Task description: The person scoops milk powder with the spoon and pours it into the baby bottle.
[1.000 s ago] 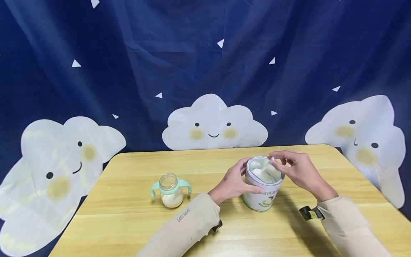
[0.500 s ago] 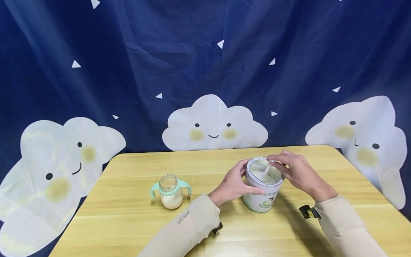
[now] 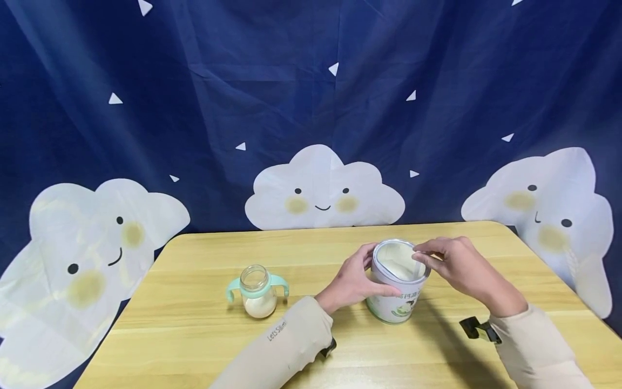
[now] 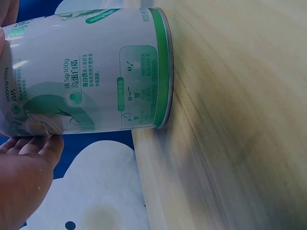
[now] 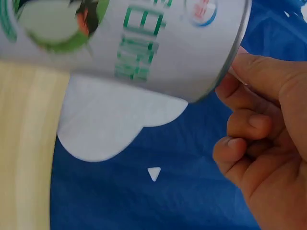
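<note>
A white and green milk powder can (image 3: 394, 307) stands on the table, with pale powder (image 3: 394, 268) inside its open top. My left hand (image 3: 351, 278) grips the can from its left side, thumb across the front; the left wrist view shows fingers (image 4: 33, 167) against the can wall (image 4: 91, 72). At the right of the rim, my right hand (image 3: 457, 267) pinches the handle of a scoop (image 3: 416, 270), whose bowl is hidden in the can. In the right wrist view the thumb and forefinger meet at the rim, other fingers curled.
To the left stands a clear baby bottle (image 3: 259, 296) without a cap, with mint-green handles and whitish contents low down. The wooden table (image 3: 194, 302) ends at a dark blue curtain (image 3: 291, 97) printed with clouds.
My right hand has moved a little to the right and down, taking the scoop from the can's middle to its right inner wall. The left hand and the can stay in place.
</note>
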Demonstrator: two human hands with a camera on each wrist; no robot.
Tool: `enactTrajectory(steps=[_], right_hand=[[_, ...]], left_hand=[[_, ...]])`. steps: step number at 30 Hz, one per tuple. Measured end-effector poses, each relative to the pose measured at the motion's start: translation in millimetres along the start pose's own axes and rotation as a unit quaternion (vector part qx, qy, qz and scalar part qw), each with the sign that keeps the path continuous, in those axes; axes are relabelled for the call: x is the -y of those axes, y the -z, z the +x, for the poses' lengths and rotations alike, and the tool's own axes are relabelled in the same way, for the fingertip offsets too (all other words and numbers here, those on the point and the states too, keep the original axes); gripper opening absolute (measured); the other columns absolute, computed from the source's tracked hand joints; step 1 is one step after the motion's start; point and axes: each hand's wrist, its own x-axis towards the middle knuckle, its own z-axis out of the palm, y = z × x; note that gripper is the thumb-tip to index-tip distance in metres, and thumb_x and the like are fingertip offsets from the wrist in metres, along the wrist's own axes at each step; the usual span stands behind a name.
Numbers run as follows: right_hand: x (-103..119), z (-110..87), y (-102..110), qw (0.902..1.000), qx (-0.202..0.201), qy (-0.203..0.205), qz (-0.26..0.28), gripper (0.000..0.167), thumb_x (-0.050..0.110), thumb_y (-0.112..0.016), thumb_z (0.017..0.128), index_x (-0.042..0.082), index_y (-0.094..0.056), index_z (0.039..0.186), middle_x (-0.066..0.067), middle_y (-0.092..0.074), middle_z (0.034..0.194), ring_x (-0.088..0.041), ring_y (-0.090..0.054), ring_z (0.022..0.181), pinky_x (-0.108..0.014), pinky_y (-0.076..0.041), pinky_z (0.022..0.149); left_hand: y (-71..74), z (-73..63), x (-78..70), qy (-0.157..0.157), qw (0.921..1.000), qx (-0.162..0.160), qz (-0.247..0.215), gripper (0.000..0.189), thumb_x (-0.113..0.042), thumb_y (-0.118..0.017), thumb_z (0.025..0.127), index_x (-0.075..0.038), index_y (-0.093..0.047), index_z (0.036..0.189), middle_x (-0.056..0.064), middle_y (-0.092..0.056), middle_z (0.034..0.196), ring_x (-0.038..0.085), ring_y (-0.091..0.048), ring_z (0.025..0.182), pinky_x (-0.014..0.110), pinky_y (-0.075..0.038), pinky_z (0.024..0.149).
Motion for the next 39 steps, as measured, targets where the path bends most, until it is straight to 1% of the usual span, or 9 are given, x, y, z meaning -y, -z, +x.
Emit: enactTrajectory(steps=[3, 8, 14, 19, 22, 24, 26, 31, 39], right_hand=[[2.3, -1.6, -1.3, 0.9975, 0.003, -0.055, 0.044, 0.007, 0.0, -0.078, 0.084, 0.006, -0.078, 0.089, 0.001, -0.074, 0.081, -0.002, -0.062, 0.068, -0.022, -0.054, 0.057], [3.3, -3.3, -5.4, 0.9841, -0.007, -0.13, 0.121, 0.003, 0.003, -0.075, 0.088, 0.005, -0.076, 0.09, 0.002, -0.07, 0.072, -0.006, -0.059, 0.06, -0.022, -0.049, 0.051], [-1.4, -2.6, -7.8, 0.9679, -0.043, -0.209, 0.133, 0.01, 0.011, -0.074, 0.091, 0.001, -0.076, 0.093, -0.005, -0.073, 0.077, -0.006, -0.06, 0.064, -0.022, -0.046, 0.051], [-12.3, -5.8, -4.3, 0.947, -0.057, -0.282, 0.143, 0.023, 0.022, -0.072, 0.094, 0.0, -0.075, 0.101, 0.001, -0.075, 0.082, 0.0, -0.063, 0.078, -0.017, -0.048, 0.066], [-18.8, -8.6, -0.4, 0.931, -0.065, -0.315, 0.172, 0.028, 0.027, -0.071, 0.095, 0.0, -0.073, 0.104, 0.009, -0.074, 0.08, 0.0, -0.059, 0.079, -0.018, -0.046, 0.068], [-22.0, -10.1, 1.5, 0.9219, -0.071, -0.329, 0.192, 0.029, 0.029, -0.071, 0.095, 0.001, -0.073, 0.104, 0.014, -0.073, 0.078, -0.002, -0.056, 0.076, -0.021, -0.045, 0.065], [-23.8, -12.1, 3.0, 0.9184, -0.072, -0.337, 0.193, 0.03, 0.03, -0.07, 0.095, 0.002, -0.072, 0.104, 0.016, -0.072, 0.078, -0.004, -0.055, 0.075, -0.023, -0.044, 0.063], [-25.7, -16.1, 2.7, 0.921, -0.062, -0.344, 0.172, 0.034, 0.031, -0.07, 0.096, -0.001, -0.07, 0.106, 0.016, -0.071, 0.077, -0.003, -0.055, 0.076, -0.025, -0.041, 0.063], [-24.2, -15.1, 4.2, 0.9202, -0.066, -0.343, 0.177, 0.034, 0.032, -0.069, 0.096, 0.0, -0.07, 0.107, 0.016, -0.072, 0.079, 0.0, -0.058, 0.079, -0.023, -0.044, 0.066]], left_hand=[[-0.1, -0.5, 0.4, 0.0, 1.0, 0.0, 0.0, 0.093, -0.017, -0.095, 0.067, -0.016, -0.045, 0.146, -0.004, -0.055, 0.14, 0.012, -0.049, 0.131, 0.028, -0.04, 0.109], [0.2, -1.3, 0.7, -0.007, 1.0, 0.001, 0.0, 0.092, -0.017, -0.095, 0.067, -0.017, -0.047, 0.144, -0.006, -0.056, 0.138, 0.011, -0.05, 0.129, 0.03, -0.04, 0.109], [-0.4, -1.1, 1.0, -0.011, 0.9999, 0.002, -0.001, 0.091, -0.018, -0.095, 0.068, -0.016, -0.046, 0.145, -0.008, -0.056, 0.137, 0.012, -0.051, 0.129, 0.03, -0.041, 0.109], [-0.6, 0.3, 1.2, -0.007, 1.0, 0.0, 0.002, 0.094, -0.017, -0.095, 0.067, -0.015, -0.045, 0.146, -0.01, -0.055, 0.138, 0.01, -0.05, 0.129, 0.028, -0.04, 0.109], [-0.4, 1.1, 1.4, -0.012, 0.9999, 0.002, 0.001, 0.094, -0.016, -0.095, 0.066, -0.014, -0.046, 0.146, -0.009, -0.055, 0.138, 0.01, -0.05, 0.13, 0.029, -0.04, 0.11], [-0.2, 1.3, 1.6, -0.013, 0.9999, 0.003, -0.001, 0.094, -0.016, -0.095, 0.066, -0.014, -0.046, 0.145, -0.007, -0.056, 0.138, 0.011, -0.05, 0.13, 0.029, -0.04, 0.11], [-0.3, 1.2, 1.7, -0.015, 0.9999, 0.004, -0.003, 0.094, -0.015, -0.095, 0.066, -0.014, -0.045, 0.145, -0.006, -0.056, 0.139, 0.012, -0.05, 0.13, 0.029, -0.039, 0.11], [-0.2, 0.9, 1.8, -0.015, 0.9998, 0.005, -0.007, 0.093, -0.015, -0.095, 0.067, -0.014, -0.045, 0.146, -0.006, -0.055, 0.139, 0.012, -0.05, 0.131, 0.028, -0.039, 0.11], [-0.1, 0.3, 0.3, -0.002, 1.0, 0.002, -0.002, 0.094, -0.016, -0.095, 0.066, -0.016, -0.045, 0.146, -0.009, -0.055, 0.139, 0.012, -0.05, 0.13, 0.03, -0.04, 0.11]])
